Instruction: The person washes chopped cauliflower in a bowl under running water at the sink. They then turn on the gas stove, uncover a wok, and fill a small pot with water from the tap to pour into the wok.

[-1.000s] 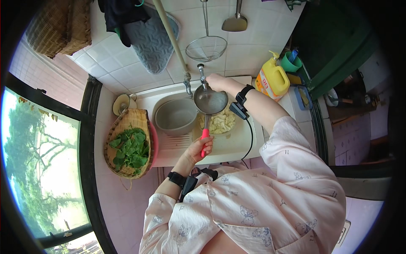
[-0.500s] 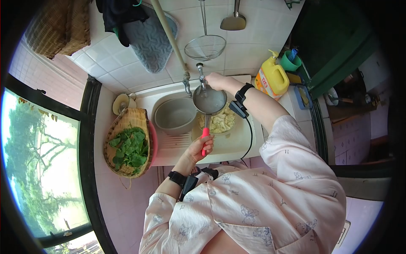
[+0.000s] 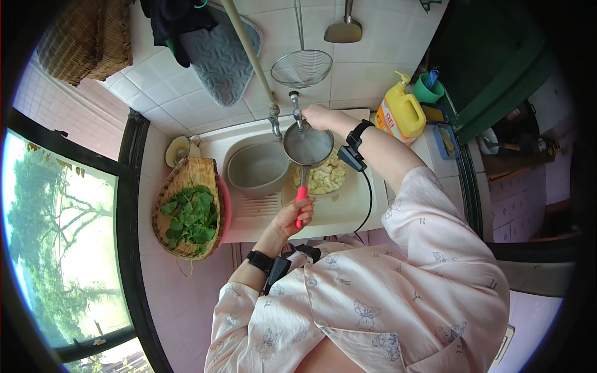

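My left hand is wrapped around the pink-red handle of a metal ladle with a wide round bowl. The bowl is under the spout of the faucet, and water shows inside it. My right hand is closed at the right side of the faucet, its fingertips partly hidden. Below the ladle, partly covered by it, pale cut pieces, perhaps cauliflower, lie in the sink. A grey oval basin stands just left of the ladle.
Left of the sink, a woven basket of leafy greens rests over a pink basin. A yellow jug with a pump stands at right. A wire strainer and a spatula hang on the wall.
Both hands keep their places on the ladle and at the faucet. The water surface in the ladle looks paler and more stirred.
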Demonstrator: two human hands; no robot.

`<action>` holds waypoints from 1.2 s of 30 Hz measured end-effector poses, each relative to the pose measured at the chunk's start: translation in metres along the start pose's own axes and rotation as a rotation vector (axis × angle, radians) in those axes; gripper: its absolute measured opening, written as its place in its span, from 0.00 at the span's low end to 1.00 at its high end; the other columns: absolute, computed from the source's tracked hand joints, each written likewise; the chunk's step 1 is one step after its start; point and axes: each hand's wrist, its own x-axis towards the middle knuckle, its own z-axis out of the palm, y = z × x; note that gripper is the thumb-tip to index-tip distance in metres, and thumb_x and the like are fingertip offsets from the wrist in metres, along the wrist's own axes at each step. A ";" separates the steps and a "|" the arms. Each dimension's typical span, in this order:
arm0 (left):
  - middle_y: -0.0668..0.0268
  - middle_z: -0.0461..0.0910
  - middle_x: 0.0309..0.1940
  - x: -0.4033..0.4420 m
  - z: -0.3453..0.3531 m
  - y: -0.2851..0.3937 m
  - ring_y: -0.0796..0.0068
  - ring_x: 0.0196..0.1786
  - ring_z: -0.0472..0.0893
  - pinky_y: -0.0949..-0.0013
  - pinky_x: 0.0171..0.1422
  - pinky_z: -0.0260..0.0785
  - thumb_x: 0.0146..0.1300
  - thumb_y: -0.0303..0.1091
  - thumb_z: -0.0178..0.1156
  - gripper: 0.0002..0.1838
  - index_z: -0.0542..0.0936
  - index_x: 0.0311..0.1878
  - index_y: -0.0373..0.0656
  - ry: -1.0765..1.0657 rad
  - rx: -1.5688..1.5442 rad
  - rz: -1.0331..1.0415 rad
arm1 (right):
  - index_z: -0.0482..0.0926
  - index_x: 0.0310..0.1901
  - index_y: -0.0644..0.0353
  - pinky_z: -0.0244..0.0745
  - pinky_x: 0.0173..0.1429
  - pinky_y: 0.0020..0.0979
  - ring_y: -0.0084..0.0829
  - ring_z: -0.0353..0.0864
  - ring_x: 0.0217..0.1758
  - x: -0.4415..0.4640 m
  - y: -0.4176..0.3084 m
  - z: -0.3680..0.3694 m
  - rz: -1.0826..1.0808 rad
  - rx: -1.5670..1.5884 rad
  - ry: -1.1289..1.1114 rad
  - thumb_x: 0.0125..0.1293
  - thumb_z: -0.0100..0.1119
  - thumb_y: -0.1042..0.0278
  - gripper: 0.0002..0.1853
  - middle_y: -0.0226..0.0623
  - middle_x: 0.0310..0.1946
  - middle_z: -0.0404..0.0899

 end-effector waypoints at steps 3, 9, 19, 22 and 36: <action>0.79 0.60 0.17 0.000 -0.001 0.001 0.89 0.13 0.56 0.82 0.15 0.46 0.68 0.29 0.55 0.07 0.66 0.35 0.49 -0.008 0.000 0.001 | 0.77 0.46 0.57 0.75 0.47 0.45 0.50 0.80 0.43 0.002 0.002 0.000 -0.016 0.016 -0.052 0.59 0.51 0.78 0.13 0.49 0.36 0.81; 0.79 0.59 0.16 0.000 -0.003 -0.003 0.90 0.13 0.56 0.82 0.15 0.46 0.68 0.29 0.54 0.09 0.65 0.33 0.49 0.013 0.002 0.020 | 0.78 0.42 0.56 0.73 0.36 0.43 0.45 0.81 0.34 -0.031 -0.012 0.002 0.111 -0.162 0.523 0.62 0.57 0.63 0.10 0.44 0.29 0.81; 0.78 0.59 0.18 0.001 -0.003 -0.014 0.89 0.14 0.55 0.82 0.16 0.45 0.68 0.28 0.54 0.07 0.66 0.35 0.47 0.034 -0.016 0.044 | 0.81 0.41 0.51 0.63 0.27 0.28 0.17 0.68 0.23 -0.140 -0.079 0.119 0.558 1.606 -0.382 0.66 0.50 0.38 0.23 0.24 0.35 0.84; 0.80 0.59 0.17 -0.001 -0.001 -0.018 0.90 0.13 0.55 0.83 0.16 0.46 0.69 0.30 0.53 0.07 0.66 0.35 0.50 0.016 0.024 0.030 | 0.79 0.48 0.51 0.62 0.36 0.18 0.11 0.65 0.26 -0.130 -0.085 0.123 0.450 1.912 -0.303 0.68 0.53 0.47 0.18 0.19 0.41 0.81; 0.71 0.68 0.23 0.014 0.009 -0.004 0.83 0.22 0.68 0.81 0.24 0.62 0.67 0.34 0.57 0.08 0.69 0.39 0.44 0.163 0.027 -0.013 | 0.80 0.42 0.54 0.63 0.38 0.19 0.11 0.64 0.27 -0.136 -0.090 0.124 0.361 1.974 -0.190 0.68 0.56 0.56 0.11 0.19 0.37 0.79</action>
